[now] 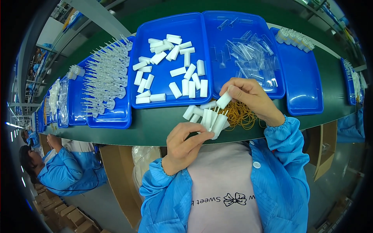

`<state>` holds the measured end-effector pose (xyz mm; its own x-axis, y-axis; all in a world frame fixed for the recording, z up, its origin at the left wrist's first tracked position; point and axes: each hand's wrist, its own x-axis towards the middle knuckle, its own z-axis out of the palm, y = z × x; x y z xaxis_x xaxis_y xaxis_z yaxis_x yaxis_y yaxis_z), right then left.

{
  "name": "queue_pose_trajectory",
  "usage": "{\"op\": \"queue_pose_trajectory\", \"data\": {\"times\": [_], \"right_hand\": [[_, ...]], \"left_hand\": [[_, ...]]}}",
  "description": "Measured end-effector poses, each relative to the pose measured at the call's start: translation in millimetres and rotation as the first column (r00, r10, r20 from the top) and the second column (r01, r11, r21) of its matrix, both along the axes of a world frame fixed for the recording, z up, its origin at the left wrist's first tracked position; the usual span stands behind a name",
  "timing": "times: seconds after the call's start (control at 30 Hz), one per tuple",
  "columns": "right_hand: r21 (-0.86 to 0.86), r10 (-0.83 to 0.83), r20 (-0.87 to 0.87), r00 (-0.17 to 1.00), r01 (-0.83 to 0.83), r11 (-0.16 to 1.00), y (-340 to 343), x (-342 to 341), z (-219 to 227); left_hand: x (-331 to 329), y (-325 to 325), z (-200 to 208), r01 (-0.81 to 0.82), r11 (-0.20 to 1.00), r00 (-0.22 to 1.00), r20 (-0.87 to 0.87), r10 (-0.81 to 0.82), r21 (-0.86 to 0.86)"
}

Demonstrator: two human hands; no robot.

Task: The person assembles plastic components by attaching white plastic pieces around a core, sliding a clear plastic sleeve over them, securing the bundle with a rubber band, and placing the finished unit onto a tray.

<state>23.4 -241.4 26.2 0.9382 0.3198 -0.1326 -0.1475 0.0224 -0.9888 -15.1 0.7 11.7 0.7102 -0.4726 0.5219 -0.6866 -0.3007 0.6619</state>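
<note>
My right hand point(254, 100) pinches a small white plastic block point(224, 99) between thumb and fingertips, tilted downward. Just below it, the closed fingers of my left hand point(185, 145) hold a white plastic piece point(220, 127) with thin pale stems point(214, 119) standing up from it. The block in my right hand is close above these stems; whether it touches them I cannot tell. More white blocks point(191, 112) lie beside my left fingers on the green table. Behind my hands spreads a heap of yellow-brown rubber bands point(243, 116), partly covered by my right hand.
A blue tray point(171, 29) holds many loose white blocks. Right of it, another blue tray point(217, 87) holds clear plastic tubes point(252, 54). Farther right, a blue tray point(305, 81) carries bundled white-capped pieces point(294, 39). Thin-stemmed clear parts point(107, 73) stand at left. A person point(70, 163) sits nearby.
</note>
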Motion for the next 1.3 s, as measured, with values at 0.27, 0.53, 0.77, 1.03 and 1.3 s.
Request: {"op": "queue_pose_trajectory", "data": {"times": [0.27,0.53,0.77,1.03,1.3], "right_hand": [[-0.042,0.043,0.077,0.996,-0.04,0.998,-1.3,0.7,-3.0],[-0.181,0.186,0.245,0.952,-0.143,0.973,1.9,-6.1,13.0],[-0.161,0.139,0.208,0.968,-0.107,0.981,4.3,-11.8,9.5],[-0.152,0.108,0.126,0.986,-0.089,0.984,6.2,-18.3,12.9],[-0.22,0.114,0.301,0.947,-0.047,0.974,17.0,-33.1,21.6]], "left_hand": [[3.2,-1.0,1.0,0.056,0.998,0.998,0.028,-0.057,0.024],[2.6,-0.8,5.1,0.018,0.997,0.996,0.091,-0.025,0.077],[-0.1,-1.3,7.9,0.025,0.997,0.993,0.11,-0.033,0.078],[-0.9,-1.6,8.6,0.02,0.993,0.977,0.208,-0.044,0.116],[-12.9,-0.2,-6.7,-0.071,0.992,0.985,0.147,0.086,-0.104]]}}
